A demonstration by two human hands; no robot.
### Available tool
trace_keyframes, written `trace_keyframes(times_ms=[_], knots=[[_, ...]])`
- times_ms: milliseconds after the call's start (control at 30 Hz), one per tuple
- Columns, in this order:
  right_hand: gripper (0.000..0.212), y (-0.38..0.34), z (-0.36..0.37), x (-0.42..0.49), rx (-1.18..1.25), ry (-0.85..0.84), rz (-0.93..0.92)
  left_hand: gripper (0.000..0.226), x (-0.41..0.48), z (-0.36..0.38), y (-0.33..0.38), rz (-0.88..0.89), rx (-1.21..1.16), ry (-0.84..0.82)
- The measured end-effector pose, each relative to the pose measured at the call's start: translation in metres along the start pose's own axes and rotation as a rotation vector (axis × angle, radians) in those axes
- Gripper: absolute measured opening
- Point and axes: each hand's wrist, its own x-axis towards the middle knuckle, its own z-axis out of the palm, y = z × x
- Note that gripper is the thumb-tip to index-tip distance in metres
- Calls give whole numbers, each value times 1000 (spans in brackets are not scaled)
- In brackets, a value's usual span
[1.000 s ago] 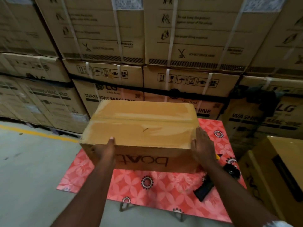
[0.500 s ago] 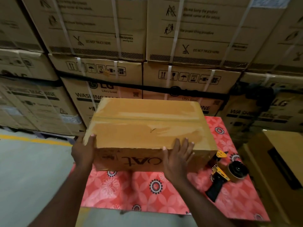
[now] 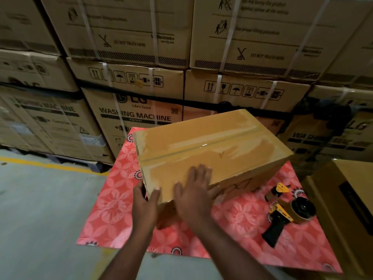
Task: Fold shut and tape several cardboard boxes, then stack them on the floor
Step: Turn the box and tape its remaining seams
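Observation:
A closed cardboard box (image 3: 212, 150) sits turned at an angle on the table with the red flowered cloth (image 3: 113, 215). Shiny tape runs along its top seam and down the ends. My left hand (image 3: 144, 205) grips the box's near left corner, thumb on top. Over the near top edge my right hand (image 3: 194, 197) lies flat with its fingers spread. A yellow and black tape dispenser (image 3: 286, 215) with a brown roll lies on the cloth to the right of the box.
Tall stacks of strapped washing machine cartons (image 3: 131, 63) form a wall behind the table. Another cardboard box (image 3: 351, 209) stands at the right edge. Grey floor (image 3: 40, 209) with a yellow line lies to the left.
The box has turned so its left end swings toward me. My left hand moved from the left side to the near corner, and my right hand slid left along the near edge.

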Motion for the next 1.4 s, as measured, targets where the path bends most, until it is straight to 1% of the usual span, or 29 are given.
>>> trace_keyframes(times_ms=[100,200,300,400,500,600,700,800,900,1100,1233,1400], knots=[[75,-42,10,-37,-20,-124,-164,36,37,-5,5,-15,6,-80],[78,-57,10,-49,-67,-165,-239,36,85,1,19,11,107,-75],[82,-59,2,-41,-188,-111,-264,42,120,10,23,5,188,-80],[83,-65,-2,-34,-228,-50,-265,46,135,12,18,32,254,-77],[80,-67,1,-29,-258,-20,-302,43,144,12,23,91,306,-90],[78,-64,4,-28,-232,0,-319,43,163,12,43,212,408,-75],[82,-61,9,-32,-219,1,-328,55,190,10,58,295,546,-79],[81,-57,13,-33,-161,-10,-335,50,211,7,58,316,598,-160],[79,-51,15,-34,-117,8,-339,51,221,3,45,310,593,-158],[73,-25,9,-47,-48,-11,-395,50,199,-20,29,270,471,-57],[70,16,0,-55,54,-61,-480,53,141,-42,22,234,364,60],[63,83,-14,-61,115,-77,-558,62,60,-54,8,188,378,261]])
